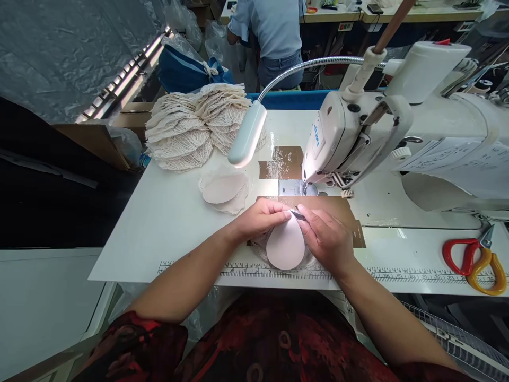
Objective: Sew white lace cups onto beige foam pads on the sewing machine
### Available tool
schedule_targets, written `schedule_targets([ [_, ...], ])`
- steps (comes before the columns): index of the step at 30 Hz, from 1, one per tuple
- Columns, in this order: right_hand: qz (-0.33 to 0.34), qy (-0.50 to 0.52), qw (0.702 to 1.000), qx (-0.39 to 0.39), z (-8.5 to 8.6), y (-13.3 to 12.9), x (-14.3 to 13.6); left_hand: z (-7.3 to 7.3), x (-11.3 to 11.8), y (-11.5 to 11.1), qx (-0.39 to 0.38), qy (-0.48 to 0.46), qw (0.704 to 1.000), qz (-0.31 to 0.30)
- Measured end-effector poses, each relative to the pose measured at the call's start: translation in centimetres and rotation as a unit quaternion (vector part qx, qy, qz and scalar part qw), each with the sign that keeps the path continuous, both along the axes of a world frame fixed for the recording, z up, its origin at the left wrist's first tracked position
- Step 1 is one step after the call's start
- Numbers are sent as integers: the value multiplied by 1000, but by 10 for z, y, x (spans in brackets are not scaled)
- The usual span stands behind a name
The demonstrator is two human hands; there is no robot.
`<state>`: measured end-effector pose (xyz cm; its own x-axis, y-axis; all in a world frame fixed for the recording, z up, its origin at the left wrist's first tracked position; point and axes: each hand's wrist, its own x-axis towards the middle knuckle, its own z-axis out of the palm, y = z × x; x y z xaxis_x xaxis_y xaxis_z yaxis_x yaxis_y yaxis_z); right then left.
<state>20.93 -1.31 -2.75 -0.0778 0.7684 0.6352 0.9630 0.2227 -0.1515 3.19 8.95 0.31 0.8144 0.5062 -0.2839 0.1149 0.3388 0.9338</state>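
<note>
My left hand (264, 216) pinches the upper tip of a smooth white teardrop-shaped pad (285, 246), with lace fabric (260, 246) showing around and beneath it. A small dark pointed tool (297, 215) is gripped in the closed fingers of my right hand (326, 236); its tip meets the pad's top, and its exact kind is unclear. Both hands are just in front of the sewing machine's needle area (305, 188). To the left, another white pad (224, 188) lies on a lace piece (233, 206), flat on the table.
Stacked lace pieces (178, 132) stand at the back left of the white table (159, 223). The sewing machine (334, 138) fills the right, with a lamp (248, 135) beside it. Scissors (475, 260) lie near the right edge. Beyond, a person (276, 32) works at another table.
</note>
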Motion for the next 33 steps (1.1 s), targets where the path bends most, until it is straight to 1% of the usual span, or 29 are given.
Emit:
schedule_targets([
  [7, 39, -50, 998, 10, 5, -1, 0, 0, 2, -2, -23, 11, 1000, 8],
  [9, 48, -45, 998, 4, 6, -1, 0, 1, 2, -2, -26, 10, 1000, -3],
  [11, 54, -1, 998, -18, 7, -2, 0, 0, 2, -2, -20, 14, 1000, -19],
  [13, 36, 88, 994, -55, 8, -2, 2, 0, 1, -1, 0, 20, 1000, -20],
  [15, -1, 203, 974, -103, 10, -2, 5, 0, 1, 0, 23, 27, 999, -8],
  [17, -21, 307, 938, -158, 12, -2, 8, 1, 0, 1, 35, 34, 999, -2],
  [18, -15, 347, 919, -187, 13, -2, 9, 1, 0, 1, 36, 38, 999, -4],
  [20, 17, 394, 885, -247, 14, -1, 10, 2, -1, 2, 36, 38, 999, -11],
  [21, 33, 403, 874, -271, 14, -1, 10, 2, -1, 2, 41, 37, 998, -12],
  [23, 48, 409, 862, -295, 14, -1, 9, 1, -1, 2, 54, 43, 998, -12],
  [26, 43, 432, 858, -273, 14, -2, 7, -1, -1, 2, 65, 59, 996, -14],
  [28, 40, 447, 858, -249, 14, -3, 7, -3, -1, 2, 78, 53, 996, -4],
  [31, 32, 445, 865, -230, 13, -3, 8, -3, 1, 1, 96, 45, 994, 15],
  [33, 34, 439, 869, -225, 13, -2, 8, -1, 2, 1, 88, 55, 995, 9],
])
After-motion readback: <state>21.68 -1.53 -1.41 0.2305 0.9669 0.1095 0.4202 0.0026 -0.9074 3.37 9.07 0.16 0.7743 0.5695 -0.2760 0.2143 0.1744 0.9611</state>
